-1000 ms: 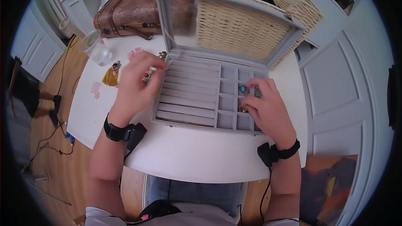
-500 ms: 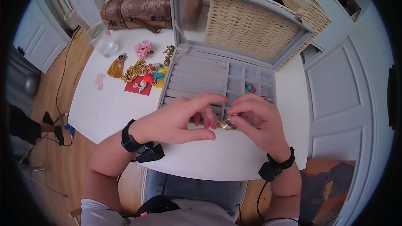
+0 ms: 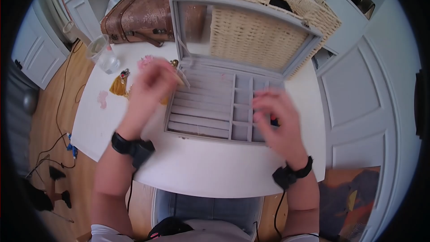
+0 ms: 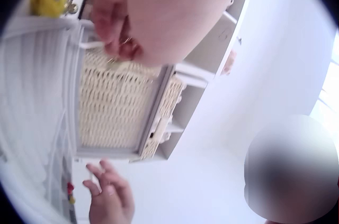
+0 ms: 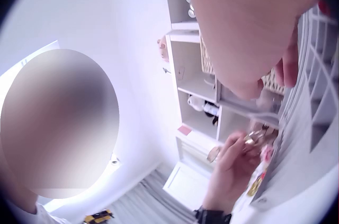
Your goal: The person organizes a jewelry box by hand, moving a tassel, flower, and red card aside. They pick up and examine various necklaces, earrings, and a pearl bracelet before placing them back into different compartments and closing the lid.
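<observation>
The left hand [image 3: 154, 85], blurred, is over the left rim of the grey jewellery box [image 3: 201, 139]. Its fingers pinch a small gold-coloured piece [image 5: 251, 138], seen best in the right wrist view. Above the small square compartments at the box's right is the right hand [image 3: 282, 123]; its fingers are bent loosely and apart, with nothing seen between them in the left wrist view [image 4: 110, 195]. A red, blue and yellow piece [image 3: 274, 120] shows beside its palm. Left of the box lies a gold tassel [image 3: 118, 85], and a pink flower [image 3: 145, 61] is partly covered by the left hand.
The box's glass lid [image 3: 251, 31] stands raised, with a woven basket [image 3: 329, 15] behind it. A brown patterned case [image 3: 139, 15] is at the back left, near a clear plastic cup [image 3: 107, 58]. The white table [image 3: 215, 170] curves at its front edge.
From the box's front edge, where they were close together around a gold-coloured piece, the hands have parted: the left went back and left, the right moved back over the compartments and let go.
</observation>
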Available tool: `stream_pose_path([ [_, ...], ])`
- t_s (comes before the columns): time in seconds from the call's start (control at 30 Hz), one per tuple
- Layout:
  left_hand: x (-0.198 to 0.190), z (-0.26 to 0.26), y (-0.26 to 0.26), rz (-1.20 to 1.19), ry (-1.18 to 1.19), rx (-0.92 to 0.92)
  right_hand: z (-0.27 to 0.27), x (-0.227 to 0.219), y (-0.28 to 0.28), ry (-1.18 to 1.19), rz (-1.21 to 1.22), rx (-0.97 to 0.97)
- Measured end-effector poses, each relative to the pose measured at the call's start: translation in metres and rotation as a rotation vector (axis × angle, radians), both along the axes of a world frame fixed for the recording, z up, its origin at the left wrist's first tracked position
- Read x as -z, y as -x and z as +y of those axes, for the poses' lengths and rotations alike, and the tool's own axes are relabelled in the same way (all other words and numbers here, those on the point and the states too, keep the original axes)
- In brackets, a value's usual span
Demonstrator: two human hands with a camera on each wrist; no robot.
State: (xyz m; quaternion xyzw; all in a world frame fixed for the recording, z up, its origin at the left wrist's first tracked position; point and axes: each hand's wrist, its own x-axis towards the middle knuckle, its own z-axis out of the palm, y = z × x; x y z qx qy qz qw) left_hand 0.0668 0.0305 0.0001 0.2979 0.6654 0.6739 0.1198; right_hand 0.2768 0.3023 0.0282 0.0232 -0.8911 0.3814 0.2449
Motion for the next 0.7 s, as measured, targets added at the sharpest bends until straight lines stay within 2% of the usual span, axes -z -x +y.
stream_pose_path([
  [0.03,-0.002,-0.007,0.015,0.044,-0.103,-0.294,0.012,0.003,0.000,0.010,-0.008,0.004],
  [0.1,-0.006,-0.037,0.048,0.145,-0.283,-0.699,0.035,0.013,0.004,-0.040,0.099,0.217],
  [0.17,-0.017,-0.057,0.064,0.244,-0.442,-0.906,0.043,0.015,0.004,-0.024,0.056,0.234],
  [0.23,-0.020,-0.064,0.068,0.325,-0.506,-0.981,0.045,0.018,0.005,-0.010,0.015,0.244],
  [0.3,-0.015,-0.064,0.070,0.388,-0.426,-0.941,0.043,0.022,0.005,-0.407,0.008,0.191],
  [0.37,-0.005,-0.058,0.070,0.488,-0.214,-0.882,0.034,0.024,0.003,-0.443,-0.046,0.168],
  [0.43,-0.003,-0.044,0.062,0.543,0.128,-0.740,0.027,0.024,0.002,-0.482,-0.093,0.142],
  [0.5,0.010,-0.037,0.056,0.825,0.465,-0.505,0.023,0.024,0.001,-0.580,-0.133,0.157],
  [0.53,0.012,-0.033,0.049,0.821,0.467,-0.510,0.022,0.024,0.001,-0.583,-0.133,0.150],
  [0.6,0.014,-0.026,0.033,0.724,0.730,-0.347,0.018,0.023,0.001,-0.618,-0.132,0.176],
  [0.63,0.009,-0.021,0.026,0.721,0.731,-0.344,0.017,0.023,0.001,-0.617,-0.136,0.177],
  [0.7,-0.008,-0.012,0.015,0.832,0.580,-0.464,0.015,0.022,0.002,-0.655,-0.153,0.168],
])
